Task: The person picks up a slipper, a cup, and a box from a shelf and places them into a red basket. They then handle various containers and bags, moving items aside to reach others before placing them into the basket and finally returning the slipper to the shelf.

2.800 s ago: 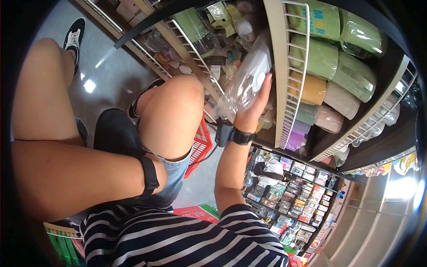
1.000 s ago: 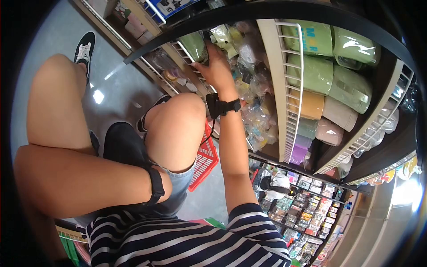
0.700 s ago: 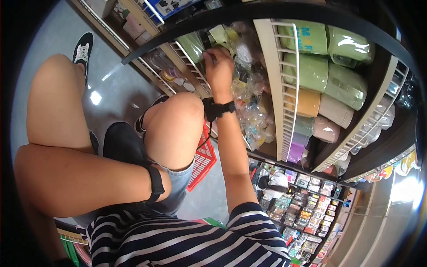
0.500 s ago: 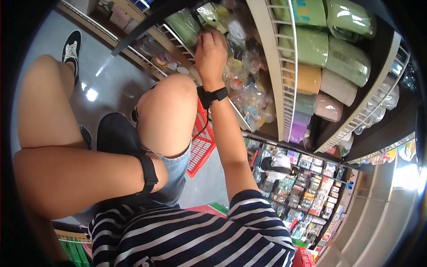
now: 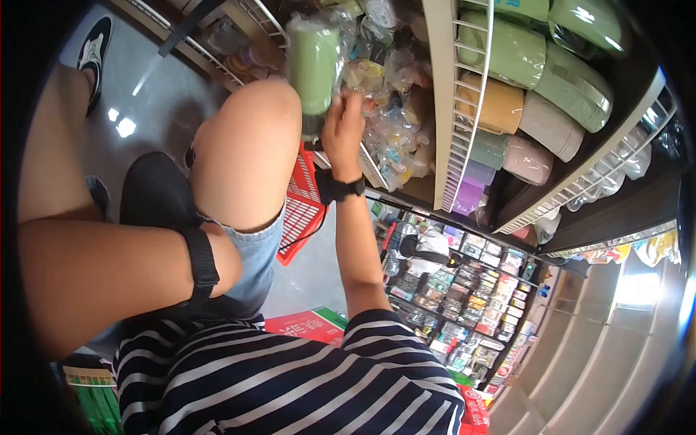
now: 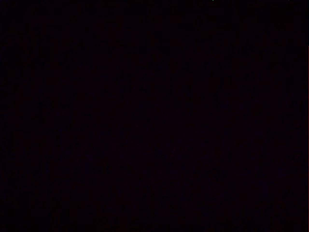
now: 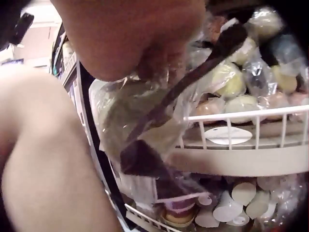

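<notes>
My right hand (image 5: 344,134) grips the lower end of a green cylindrical item in a clear plastic bag (image 5: 313,69), held out at the shelf front just above the bare knee. In the right wrist view that hand (image 7: 130,38) pinches the clear wrapping, and a dark strap (image 7: 178,92) crosses the wrapped item. Behind it lies a shelf bin of small plastic-wrapped goods (image 5: 395,145). My left forearm, with a black wrist strap (image 5: 201,268), crosses the lap; the left hand is hidden behind the leg, and the left wrist view is black.
A white wire rail (image 5: 471,109) fronts another shelf of wrapped green, tan and pink containers (image 5: 507,51). A red basket (image 5: 301,217) stands on the floor beside the knee (image 5: 257,145). A person in a white top (image 5: 428,250) is by the far display of packaged goods (image 5: 464,304).
Earlier the right hand held a clear wrapped item, then reached into the shelf bin. Now it has drawn the green item out toward the knee. The view has shifted slightly.
</notes>
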The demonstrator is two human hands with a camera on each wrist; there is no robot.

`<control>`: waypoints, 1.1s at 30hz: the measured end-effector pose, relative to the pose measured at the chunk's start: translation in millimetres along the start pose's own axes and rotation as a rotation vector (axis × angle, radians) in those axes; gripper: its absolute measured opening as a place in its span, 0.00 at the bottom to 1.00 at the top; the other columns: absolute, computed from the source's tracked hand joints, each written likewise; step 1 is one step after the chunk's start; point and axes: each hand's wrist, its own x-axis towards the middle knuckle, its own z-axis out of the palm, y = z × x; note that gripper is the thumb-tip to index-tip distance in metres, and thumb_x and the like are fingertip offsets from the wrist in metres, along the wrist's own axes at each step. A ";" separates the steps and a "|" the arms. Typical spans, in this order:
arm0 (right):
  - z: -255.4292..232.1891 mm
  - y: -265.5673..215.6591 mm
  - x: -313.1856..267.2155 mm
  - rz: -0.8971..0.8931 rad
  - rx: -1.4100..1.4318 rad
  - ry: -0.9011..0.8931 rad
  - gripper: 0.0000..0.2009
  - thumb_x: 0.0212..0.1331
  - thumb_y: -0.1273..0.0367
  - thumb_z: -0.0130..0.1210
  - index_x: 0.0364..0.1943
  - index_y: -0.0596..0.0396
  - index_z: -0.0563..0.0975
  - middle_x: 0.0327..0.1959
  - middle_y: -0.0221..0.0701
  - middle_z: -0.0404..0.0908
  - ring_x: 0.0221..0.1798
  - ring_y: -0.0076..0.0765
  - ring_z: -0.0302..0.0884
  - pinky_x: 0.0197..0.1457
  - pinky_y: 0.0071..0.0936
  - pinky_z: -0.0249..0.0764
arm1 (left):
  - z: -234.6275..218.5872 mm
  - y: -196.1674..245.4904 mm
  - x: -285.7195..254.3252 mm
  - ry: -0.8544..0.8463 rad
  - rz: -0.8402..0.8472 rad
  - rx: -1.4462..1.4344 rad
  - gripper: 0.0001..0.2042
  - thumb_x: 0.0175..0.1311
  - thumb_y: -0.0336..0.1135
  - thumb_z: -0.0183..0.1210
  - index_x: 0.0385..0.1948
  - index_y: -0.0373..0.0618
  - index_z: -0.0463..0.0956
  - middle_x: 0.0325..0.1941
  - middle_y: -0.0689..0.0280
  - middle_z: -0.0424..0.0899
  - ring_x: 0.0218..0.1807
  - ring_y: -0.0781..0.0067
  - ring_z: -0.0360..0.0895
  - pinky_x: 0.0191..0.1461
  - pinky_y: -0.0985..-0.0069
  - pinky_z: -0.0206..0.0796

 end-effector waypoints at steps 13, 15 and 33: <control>-84.3 86.2 -91.6 0.557 0.966 0.449 0.10 0.67 0.69 0.44 0.50 0.54 0.68 0.43 0.41 0.78 0.42 0.43 0.80 0.44 0.38 0.79 | -15.9 4.6 -15.8 -0.063 -0.018 0.118 0.09 0.48 0.36 0.59 0.28 0.46 0.85 0.32 0.60 0.86 0.36 0.59 0.82 0.26 0.57 0.68; -87.0 104.3 -75.4 0.584 0.859 0.456 0.12 0.65 0.73 0.42 0.51 0.57 0.69 0.43 0.41 0.78 0.42 0.43 0.80 0.44 0.39 0.80 | -13.5 3.8 -10.7 -0.115 -0.029 0.110 0.10 0.51 0.36 0.58 0.32 0.48 0.86 0.35 0.63 0.86 0.37 0.61 0.83 0.28 0.54 0.69; -43.6 22.7 -23.3 0.141 1.482 0.511 0.35 0.52 0.68 0.65 0.63 0.60 0.61 0.66 0.39 0.62 0.68 0.42 0.59 0.72 0.41 0.57 | -14.3 2.7 -18.4 -0.068 -0.046 0.093 0.09 0.49 0.35 0.57 0.28 0.45 0.85 0.32 0.59 0.86 0.35 0.58 0.82 0.26 0.58 0.67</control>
